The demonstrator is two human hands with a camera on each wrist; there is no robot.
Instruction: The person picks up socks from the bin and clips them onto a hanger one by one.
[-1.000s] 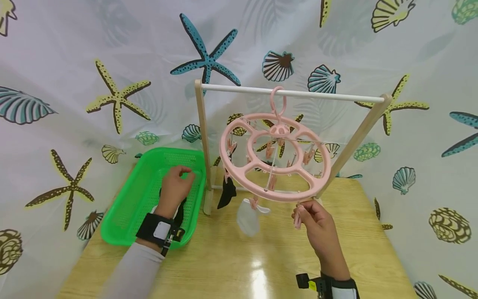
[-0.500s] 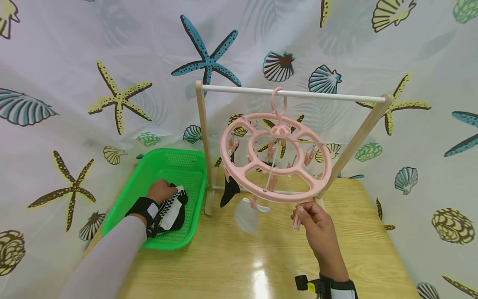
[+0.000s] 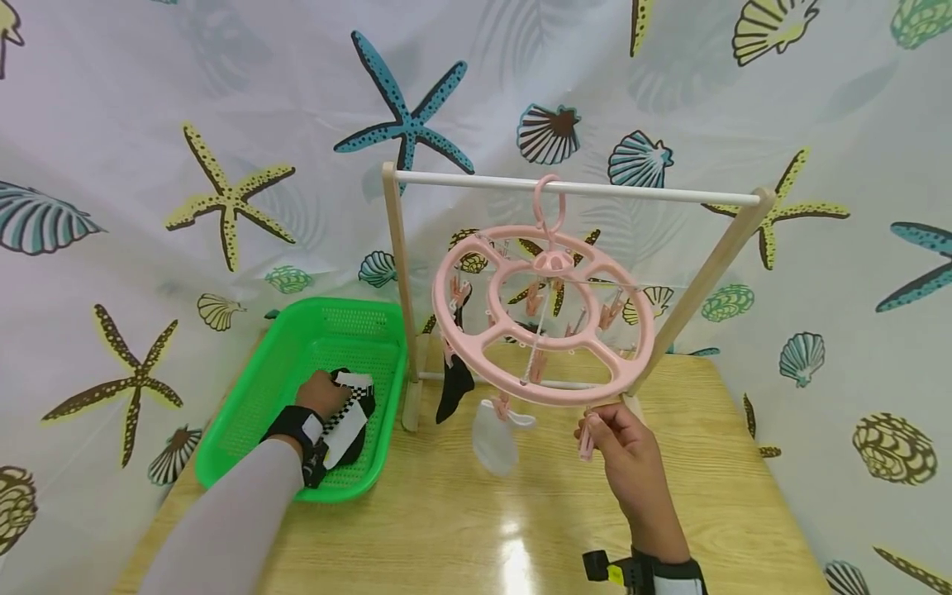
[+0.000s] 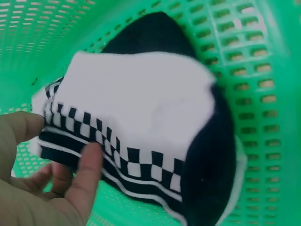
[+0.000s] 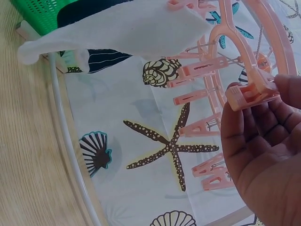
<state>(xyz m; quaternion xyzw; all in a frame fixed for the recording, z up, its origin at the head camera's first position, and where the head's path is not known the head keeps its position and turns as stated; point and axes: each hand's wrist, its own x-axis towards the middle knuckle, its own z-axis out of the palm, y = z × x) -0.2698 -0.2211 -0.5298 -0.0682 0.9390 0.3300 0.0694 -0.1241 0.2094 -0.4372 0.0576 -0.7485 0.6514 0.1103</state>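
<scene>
Inside, green basket (image 3: 245,397) holds checkered socks (image 4: 141,136) (left hand (image 4: 42,188) gripping).

Wood table (image 3: 461,529), seashell curtain (image 3: 149,124), black sock (image 3: 454,388) pegged.

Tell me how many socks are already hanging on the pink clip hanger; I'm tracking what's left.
2: a black sock hangs at the hanger's left edge, and a white sock hangs at its front. The ring could hide others behind.
</scene>
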